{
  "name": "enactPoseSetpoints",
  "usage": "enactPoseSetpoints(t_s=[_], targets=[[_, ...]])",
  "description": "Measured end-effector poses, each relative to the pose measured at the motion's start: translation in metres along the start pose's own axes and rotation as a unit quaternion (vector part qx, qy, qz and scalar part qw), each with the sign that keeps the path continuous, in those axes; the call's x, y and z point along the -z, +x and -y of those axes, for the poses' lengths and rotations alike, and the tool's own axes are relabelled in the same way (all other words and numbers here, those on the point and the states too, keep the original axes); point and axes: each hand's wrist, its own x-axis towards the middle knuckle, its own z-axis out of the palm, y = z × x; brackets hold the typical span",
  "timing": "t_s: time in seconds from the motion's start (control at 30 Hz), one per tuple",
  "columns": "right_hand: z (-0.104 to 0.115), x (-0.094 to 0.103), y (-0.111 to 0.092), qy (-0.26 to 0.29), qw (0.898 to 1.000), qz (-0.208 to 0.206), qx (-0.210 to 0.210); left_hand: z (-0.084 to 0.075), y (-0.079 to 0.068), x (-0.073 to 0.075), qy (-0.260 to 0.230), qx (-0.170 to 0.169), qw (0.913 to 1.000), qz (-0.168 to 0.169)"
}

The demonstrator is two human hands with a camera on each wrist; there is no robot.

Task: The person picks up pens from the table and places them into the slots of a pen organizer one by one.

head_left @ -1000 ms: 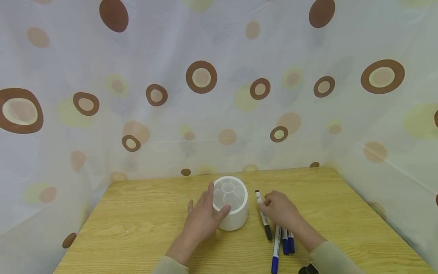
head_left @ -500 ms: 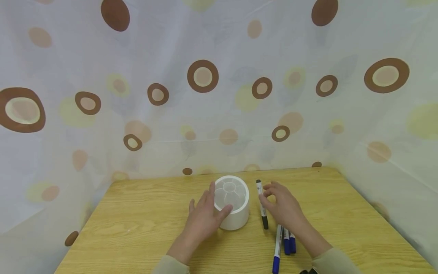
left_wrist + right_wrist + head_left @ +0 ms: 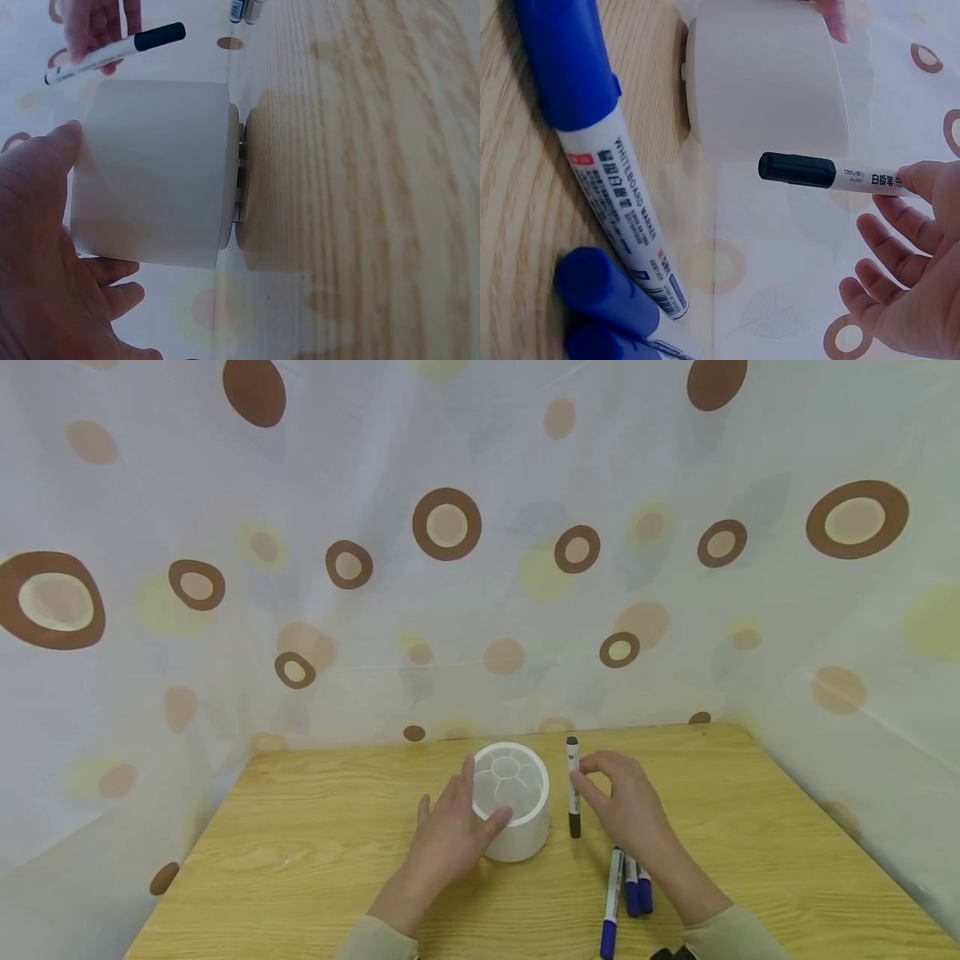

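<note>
Our right hand [image 3: 628, 802] pinches a slim white plastic marker [image 3: 574, 800], likely light, mid-barrel; left hand [image 3: 446, 839] grips white plastic cylinder [image 3: 522, 842] at eight o'clock.

Left grip [image 3: 450, 837] low centre, thumb spread from fingers. Right grip [image 3: 624, 797] right of centre, thumb and forefinger pinching, other fingers bent. Forearms [image 3: 401, 902] slant from bottom edge.

black marker [image 3: 799, 169]: far end behind right grip [image 3: 928, 285], right-wrist view | bottom-edge black object [image 3: 672, 953]: cropped, unidentifiable
</note>
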Motion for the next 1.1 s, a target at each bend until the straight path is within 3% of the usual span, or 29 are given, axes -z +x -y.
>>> enactPoseSetpoints(t_s=[0.6,1.1], targets=[[0.007,0.001,0.001,0.021,0.999,0.005,-0.046,0.002,0.001,-0.002,-0.001,-0.005,1.0,-0.002],[0.019,-0.002,0.005,0.054,0.997,-0.032,-0.033,0.0,0.0,-0.001,-0.003,-0.001,1.0,0.003]])
